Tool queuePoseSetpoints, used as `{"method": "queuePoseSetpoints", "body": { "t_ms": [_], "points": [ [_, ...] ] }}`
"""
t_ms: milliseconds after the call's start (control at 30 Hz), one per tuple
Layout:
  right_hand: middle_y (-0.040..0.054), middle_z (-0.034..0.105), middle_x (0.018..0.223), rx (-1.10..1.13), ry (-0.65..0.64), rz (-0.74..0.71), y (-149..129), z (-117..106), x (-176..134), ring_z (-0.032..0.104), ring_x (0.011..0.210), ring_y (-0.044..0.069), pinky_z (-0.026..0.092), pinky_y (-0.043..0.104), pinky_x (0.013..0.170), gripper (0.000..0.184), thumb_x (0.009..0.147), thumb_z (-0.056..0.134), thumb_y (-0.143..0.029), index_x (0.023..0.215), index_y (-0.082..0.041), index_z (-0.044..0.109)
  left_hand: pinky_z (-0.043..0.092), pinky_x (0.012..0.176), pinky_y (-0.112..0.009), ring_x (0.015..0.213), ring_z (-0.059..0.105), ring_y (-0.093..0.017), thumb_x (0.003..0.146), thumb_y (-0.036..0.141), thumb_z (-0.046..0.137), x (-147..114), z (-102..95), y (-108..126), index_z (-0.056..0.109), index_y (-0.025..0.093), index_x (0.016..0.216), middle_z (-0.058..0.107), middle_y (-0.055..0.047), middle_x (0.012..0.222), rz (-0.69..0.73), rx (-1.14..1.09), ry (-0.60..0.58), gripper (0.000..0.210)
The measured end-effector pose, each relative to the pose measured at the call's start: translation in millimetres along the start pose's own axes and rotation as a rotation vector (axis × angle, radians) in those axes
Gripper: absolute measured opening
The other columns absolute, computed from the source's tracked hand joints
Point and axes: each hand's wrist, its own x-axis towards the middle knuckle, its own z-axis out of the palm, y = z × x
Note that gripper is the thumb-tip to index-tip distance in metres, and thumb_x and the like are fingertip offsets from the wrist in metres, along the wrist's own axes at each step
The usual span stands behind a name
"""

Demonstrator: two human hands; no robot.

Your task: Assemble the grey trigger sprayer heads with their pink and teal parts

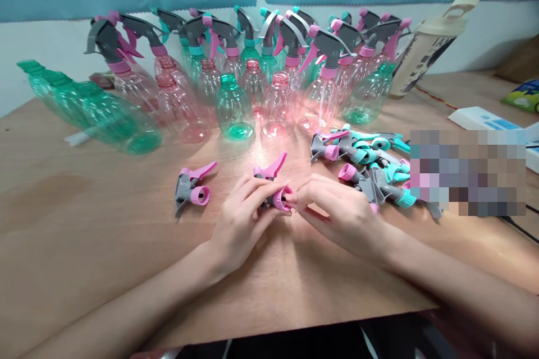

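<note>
My left hand (239, 221) is closed around a grey and pink trigger spray head (281, 199), just above the table. Its pink screw collar faces right, and its pink lever sticks up behind my fingers. At the collar's opening, the fingertips of my right hand (339, 213) are pinched together; what they hold, if anything, is hidden. To the left of my hands, a second pink and grey spray head (185, 193) lies on the table. A pile of spray heads (374, 179), some pink and some turquoise, lies beyond my right hand.
Behind my hands stand rows of pink and green bottles, among them an uncapped green bottle (236, 109) and a pink one (278, 115); many carry spray heads. Green bottles (105, 115) lean at the left. A beige tumbler (429, 47) and white box (484, 126) are at right.
</note>
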Motion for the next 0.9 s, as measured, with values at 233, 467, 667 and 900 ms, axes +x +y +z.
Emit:
{"method": "queuePoseSetpoints", "body": {
  "t_ms": [233,467,667,900],
  "points": [
    [-0.0024,0.062,0.071,0.403,0.208,0.54,-13,9,2,0.064,0.064,0.012,0.053,0.023,0.058,0.016,0.079,0.065,-0.015,0.078,-0.021,0.05,0.049,0.071,-0.031,0.082,0.055,-0.017,0.088,0.015,0.061,2,0.4,-4,0.06,0.016,0.11,0.068,-0.006,0.093,0.231,0.095,0.076,0.022],
    [-0.0018,0.064,0.076,0.219,0.102,0.342,4,-4,5,0.063,0.068,0.011,0.049,0.022,0.061,0.016,0.079,0.069,-0.016,0.083,-0.02,0.054,0.049,0.071,-0.03,0.082,0.056,-0.017,0.086,0.019,0.063,0,-0.9,-3,0.061,0.017,0.108,0.064,-0.003,0.088,0.0,0.01,0.01,0.022],
    [-0.0018,0.063,0.069,-0.052,0.062,0.014,8,-7,8,0.058,0.064,0.01,0.044,0.02,0.058,0.012,0.081,0.064,-0.008,0.078,-0.017,0.056,0.048,0.076,-0.031,0.085,0.057,-0.017,0.085,0.014,0.063,-2,-0.6,-4,0.061,0.018,0.109,0.064,-0.003,0.091,-0.042,-0.043,-0.032,0.024],
    [-0.0016,0.065,0.069,-0.021,0.066,-0.028,11,-5,9,0.059,0.062,0.01,0.045,0.02,0.057,0.012,0.083,0.06,-0.008,0.076,-0.017,0.059,0.049,0.077,-0.032,0.088,0.057,-0.018,0.086,0.015,0.061,-3,1.6,-5,0.061,0.019,0.108,0.064,-0.004,0.093,-0.022,-0.047,-0.029,0.022]
  ]
}}
